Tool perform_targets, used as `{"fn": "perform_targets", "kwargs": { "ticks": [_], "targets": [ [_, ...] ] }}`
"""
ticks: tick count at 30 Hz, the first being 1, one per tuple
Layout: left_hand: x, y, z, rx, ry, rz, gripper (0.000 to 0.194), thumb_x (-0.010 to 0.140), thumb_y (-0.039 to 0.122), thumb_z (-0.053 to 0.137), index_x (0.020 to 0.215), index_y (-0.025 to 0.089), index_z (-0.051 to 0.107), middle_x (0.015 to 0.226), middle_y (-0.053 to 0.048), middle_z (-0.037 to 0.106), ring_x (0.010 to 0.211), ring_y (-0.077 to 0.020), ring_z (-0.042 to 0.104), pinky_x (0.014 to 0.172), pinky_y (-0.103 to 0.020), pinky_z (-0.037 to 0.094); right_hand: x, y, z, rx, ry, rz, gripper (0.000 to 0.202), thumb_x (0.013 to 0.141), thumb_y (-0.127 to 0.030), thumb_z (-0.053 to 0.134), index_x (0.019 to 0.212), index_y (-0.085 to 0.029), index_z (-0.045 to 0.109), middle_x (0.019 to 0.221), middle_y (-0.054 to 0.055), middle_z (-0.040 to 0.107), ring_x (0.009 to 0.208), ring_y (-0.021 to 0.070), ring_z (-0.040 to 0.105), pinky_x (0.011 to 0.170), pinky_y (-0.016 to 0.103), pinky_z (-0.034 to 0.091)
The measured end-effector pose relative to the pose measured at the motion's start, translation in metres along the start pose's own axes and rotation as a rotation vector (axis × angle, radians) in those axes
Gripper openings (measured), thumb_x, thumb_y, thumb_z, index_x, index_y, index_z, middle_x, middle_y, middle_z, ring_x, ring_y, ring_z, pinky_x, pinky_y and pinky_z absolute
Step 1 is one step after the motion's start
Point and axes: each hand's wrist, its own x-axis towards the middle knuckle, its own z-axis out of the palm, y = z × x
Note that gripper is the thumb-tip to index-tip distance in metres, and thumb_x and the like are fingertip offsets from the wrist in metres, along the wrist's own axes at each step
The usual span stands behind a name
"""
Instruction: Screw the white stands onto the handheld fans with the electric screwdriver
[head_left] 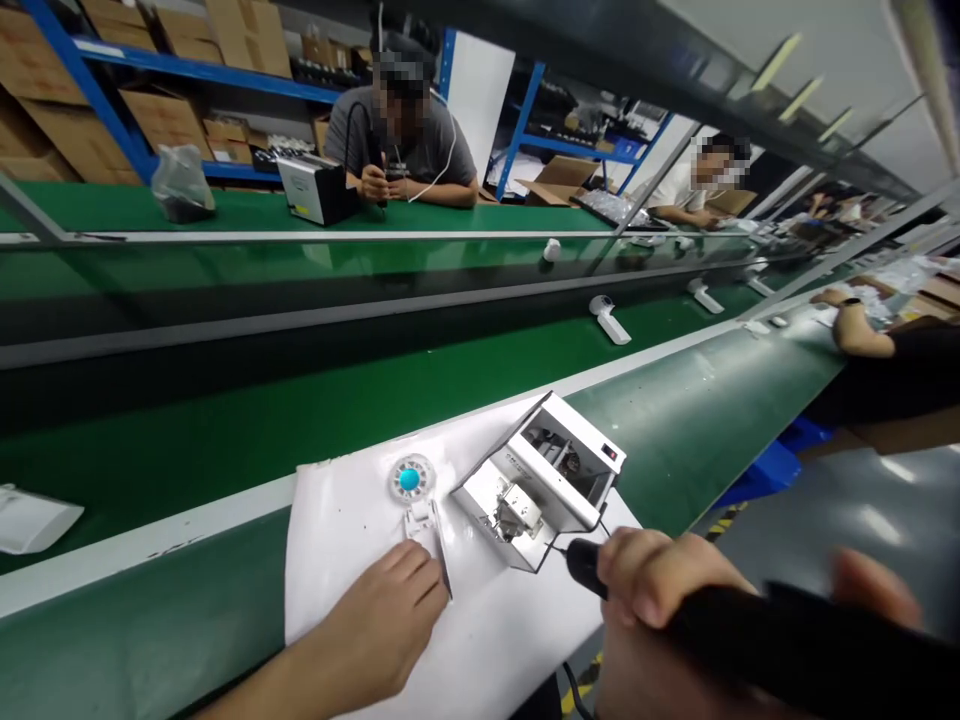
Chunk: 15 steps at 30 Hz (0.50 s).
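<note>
My left hand (397,610) is closed around the narrow end of a white plastic housing (421,520). The housing lies on a white sheet, and its round head with a bright blue centre (409,480) points away from me. In my right hand (660,580) is a black electric screwdriver (585,565), its thin bit reaching left to the front corner of a screw feeder (540,480). Whether the bit touches the feeder or carries a screw, I cannot tell. The feeder is a silver box, open on top, standing tilted in view, right of the housing.
Beyond the white sheet (330,560) runs a green conveyor belt (360,370) carrying white housings (611,322). Another white part (34,520) lies at far left. A person (405,140) works across the line beside another feeder box (315,188). At right is a co-worker's arm (862,330).
</note>
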Motion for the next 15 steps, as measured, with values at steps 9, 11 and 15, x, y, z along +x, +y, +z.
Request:
{"fn": "perform_targets", "kwargs": {
  "ticks": [9,11,15],
  "targets": [
    [-0.004,0.002,0.016,0.025,0.005,0.163,0.009,0.094,0.017,0.067,0.093,0.018,0.058,0.092,-0.006,0.060,0.084,-0.0244,0.050,0.086,-0.041,0.039,-0.017,0.057,0.050,0.135,-0.066,-0.059,0.057,0.088,-0.077,0.070,0.110,-0.026,0.056,0.057,-0.011,0.053,0.038,0.0107,0.044,0.037,0.025,0.041],
    [-0.004,0.001,0.016,0.002,0.009,0.165,0.008,0.094,0.018,0.066,0.092,0.019,0.059,0.092,-0.007,0.060,0.084,-0.0246,0.050,0.087,-0.041,0.039,-0.018,0.057,0.049,0.098,-0.046,-0.069,0.056,0.090,-0.077,0.067,0.110,-0.026,0.055,0.057,-0.012,0.054,0.037,0.0110,0.044,0.037,0.026,0.042],
    [-0.004,0.000,0.016,-0.016,0.006,0.166,0.005,0.097,0.022,0.064,0.095,0.017,0.062,0.094,-0.008,0.061,0.087,-0.0252,0.052,0.086,-0.041,0.039,-0.026,0.042,0.051,0.078,-0.110,0.010,0.057,0.095,-0.080,0.055,0.116,-0.028,0.051,0.058,-0.013,0.053,0.036,0.0113,0.044,0.039,0.028,0.044]
  ]
}}
